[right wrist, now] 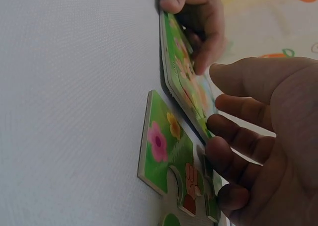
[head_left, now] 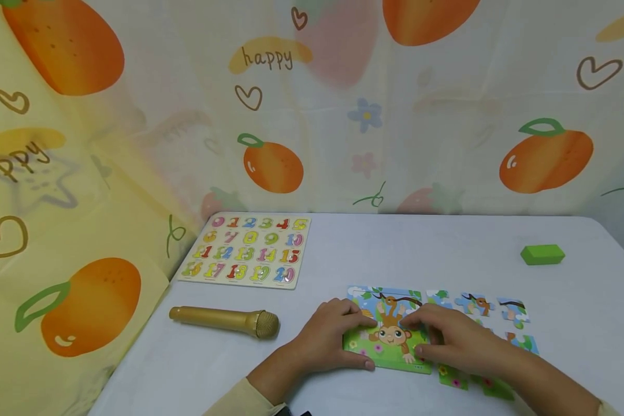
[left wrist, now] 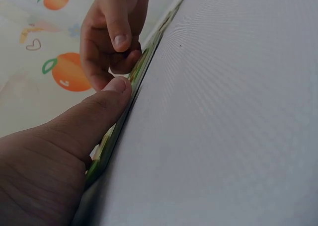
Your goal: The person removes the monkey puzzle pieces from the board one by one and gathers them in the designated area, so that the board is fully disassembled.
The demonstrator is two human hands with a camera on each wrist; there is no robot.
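Note:
A jigsaw puzzle board [head_left: 392,341] with a monkey picture lies on the table in front of me. My left hand [head_left: 333,335] holds its left side, the thumb along the near edge and the fingers over the picture. In the left wrist view the left thumb [left wrist: 107,104] presses at the board's edge. Over the board's right part is my right hand [head_left: 460,338], thumb and fingers apart with nothing seen between them. The right wrist view shows its fingers [right wrist: 238,136] loosely bent beside the board. Whether those fingertips touch the picture, I cannot tell.
Several loose puzzle pieces [head_left: 452,377] lie right of the board, partly under my right arm. A number board [head_left: 244,251] sits at the back left, with a gold microphone [head_left: 218,319] before it. A green block [head_left: 542,255] is at the back right. Printed curtains hang behind and left.

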